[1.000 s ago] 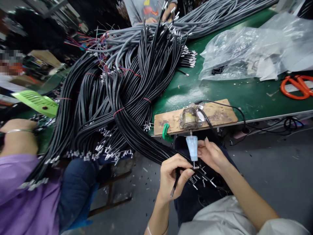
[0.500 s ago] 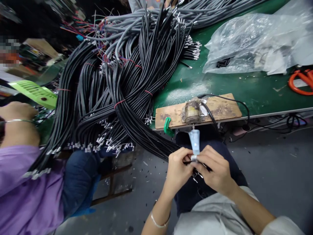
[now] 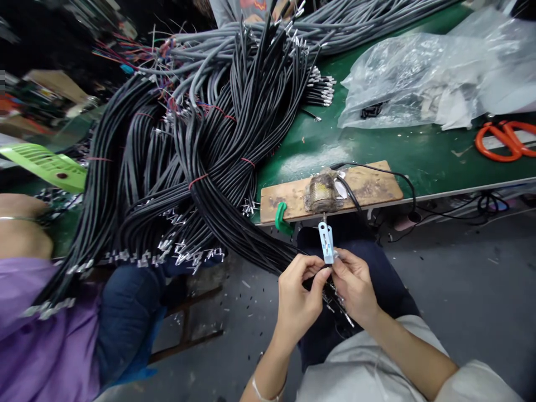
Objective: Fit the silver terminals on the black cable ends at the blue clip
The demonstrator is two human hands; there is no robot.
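A light blue clothespin (image 3: 326,243) hangs from the shaft of a small tape-wrapped motor (image 3: 322,192). Just below and left of the clothespin, my left hand (image 3: 299,293) is closed, thumb and forefinger pinching a black cable. My right hand (image 3: 355,287) is closed at the clothespin's lower end, pinching a small pale cable end that its fingers mostly cover. A bundle of black cables (image 3: 251,245) runs from the table down to my hands. Its silvery ends (image 3: 347,317) stick out below them, over my lap.
A wooden board (image 3: 372,184) carries the motor at the green table's edge, with a green clamp (image 3: 282,218) beside it. Heaped cables (image 3: 167,167) cover the left. Plastic bags (image 3: 402,78) and orange-handled scissors (image 3: 498,142) lie right. A person in a purple sleeve (image 3: 50,329) sits at left.
The clothespin has turned to show its narrow, spring side. My right hand's fingers have drawn in and come up to its lower end. The whole view has shifted slightly.
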